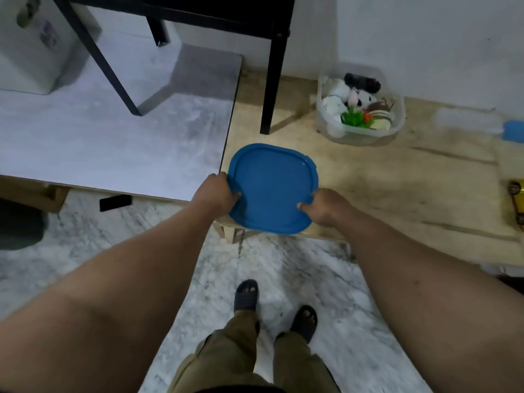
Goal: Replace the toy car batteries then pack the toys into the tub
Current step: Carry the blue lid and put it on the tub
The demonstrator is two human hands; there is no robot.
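Note:
A blue square lid [270, 188] with rounded corners is held over the near edge of a low wooden table [397, 191]. My left hand [215, 194] grips its left edge and my right hand [326, 207] grips its right edge, thumbs on top. A clear plastic tub [360, 129] stands at the back of the table, filled with soft toys and small plastic toys. A yellow toy car [517, 202] lies at the table's right edge, partly cut off by the frame.
A black chair leg [272, 83] stands on the table left of the tub. A grey slab surface [113, 137] adjoins the table on the left. A clear bottle with a blue cap [476, 123] lies at the far right. Marble floor and my sandalled feet are below.

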